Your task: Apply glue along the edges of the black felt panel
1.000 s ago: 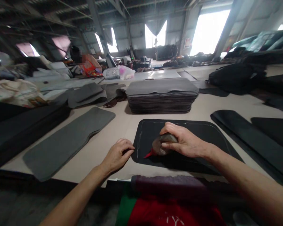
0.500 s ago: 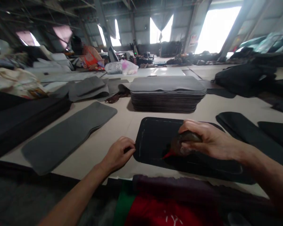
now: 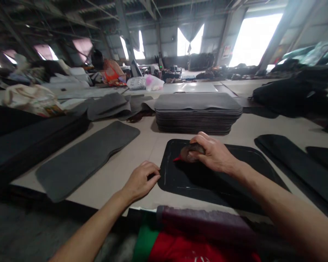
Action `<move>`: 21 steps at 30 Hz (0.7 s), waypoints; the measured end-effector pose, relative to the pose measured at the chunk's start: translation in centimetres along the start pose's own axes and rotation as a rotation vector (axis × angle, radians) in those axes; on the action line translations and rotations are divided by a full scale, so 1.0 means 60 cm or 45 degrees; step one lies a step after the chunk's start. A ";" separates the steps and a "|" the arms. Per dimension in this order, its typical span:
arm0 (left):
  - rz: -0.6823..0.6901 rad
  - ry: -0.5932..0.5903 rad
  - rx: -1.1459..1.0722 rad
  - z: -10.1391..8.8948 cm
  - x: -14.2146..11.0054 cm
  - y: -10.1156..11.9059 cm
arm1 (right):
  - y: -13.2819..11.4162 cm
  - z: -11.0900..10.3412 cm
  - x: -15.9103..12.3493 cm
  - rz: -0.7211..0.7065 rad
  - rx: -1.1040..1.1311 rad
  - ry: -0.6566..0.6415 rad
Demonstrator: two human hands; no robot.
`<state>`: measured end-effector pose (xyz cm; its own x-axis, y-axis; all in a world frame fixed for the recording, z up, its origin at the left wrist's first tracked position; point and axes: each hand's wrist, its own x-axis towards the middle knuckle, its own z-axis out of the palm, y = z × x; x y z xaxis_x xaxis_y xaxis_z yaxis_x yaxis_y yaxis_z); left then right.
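A black panel with rounded corners (image 3: 207, 196) lies flat on the table before me, with thin pale, wet-looking lines along its margins. My right hand (image 3: 211, 151) is wrapped round a dark squeeze bottle (image 3: 192, 151), tilted so its red nozzle (image 3: 177, 159) points down and left, over the panel's upper left part. Whether the nozzle's tip touches the surface I cannot tell. At the panel's left edge, my left hand (image 3: 143, 180) rests on the table, thumb and fingers pinched together at the rim.
Behind the panel stands a thick stack of grey panels (image 3: 198, 116). Long grey pieces (image 3: 87, 160) lie to the left, black ones (image 3: 295, 163) to the right. A dark pile (image 3: 30, 142) sits far left. A person in orange (image 3: 112, 72) is in the background.
My right hand has carried the squeeze bottle left and away from me, to the panel's upper left part. My left hand stays at the panel's left edge. The view has shifted slightly.
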<state>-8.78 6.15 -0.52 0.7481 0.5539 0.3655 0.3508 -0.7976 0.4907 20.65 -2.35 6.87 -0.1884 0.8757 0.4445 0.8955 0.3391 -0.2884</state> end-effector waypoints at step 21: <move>0.033 -0.001 0.104 0.013 0.001 -0.051 | 0.212 -0.115 -0.137 0.937 1.492 1.448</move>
<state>-9.37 8.43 -2.59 0.7580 0.5324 0.3769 0.3758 -0.8287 0.4149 36.40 -7.62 5.41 0.8730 0.4726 0.1208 -0.1613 0.5134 -0.8429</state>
